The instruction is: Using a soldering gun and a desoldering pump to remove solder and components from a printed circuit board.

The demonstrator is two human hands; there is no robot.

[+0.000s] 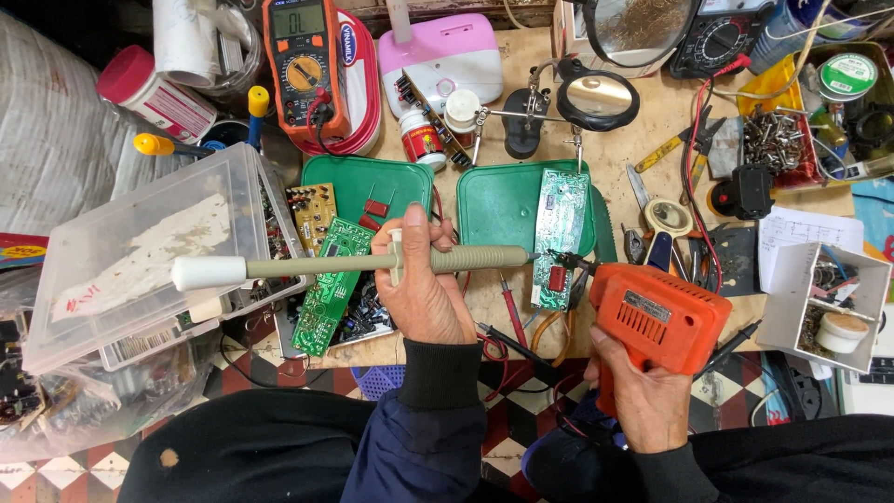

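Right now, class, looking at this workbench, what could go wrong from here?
1. The orange soldering gun in the right hand meets the desoldering pump in the left hand at the narrow circuit board; a slip might burn fingers.
2. Probe leads beneath the tools could snag or scorch.

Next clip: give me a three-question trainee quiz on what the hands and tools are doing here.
1. True or false: the left hand holds the desoldering pump.
2. The right hand grips which tool? A) orange soldering gun B) pliers C) multimeter
3. Both tool tips meet over which item?

Key:
1. True
2. A
3. The green circuit board lying across the green tray
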